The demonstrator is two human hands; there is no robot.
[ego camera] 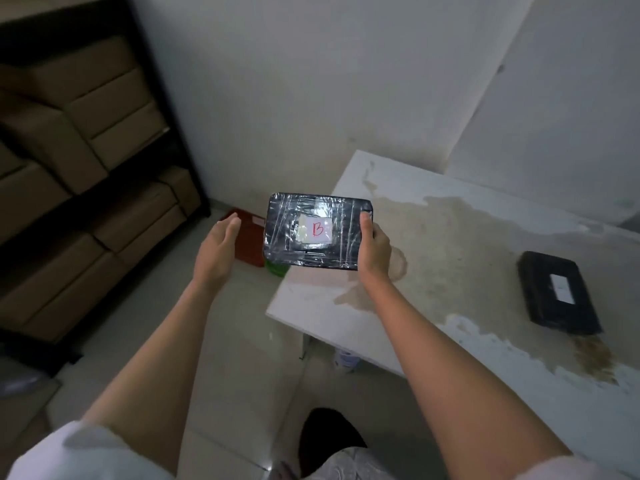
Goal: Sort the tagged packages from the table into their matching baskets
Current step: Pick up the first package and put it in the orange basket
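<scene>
While the right hand grips the right edge of a black, tape-wrapped package with a white tag marked with a red "B", the left hand hovers open just left of it, not touching. This package is held in the air over the near left corner of a stained white table. A second black package lies on the table, well to the right. Beyond the held package, a red basket and a green basket sit on the floor.

The right hand grips a black, tape-wrapped rectangular package tagged "B"; the left hand hovers open beside it, above what may be a red basket.
</scene>
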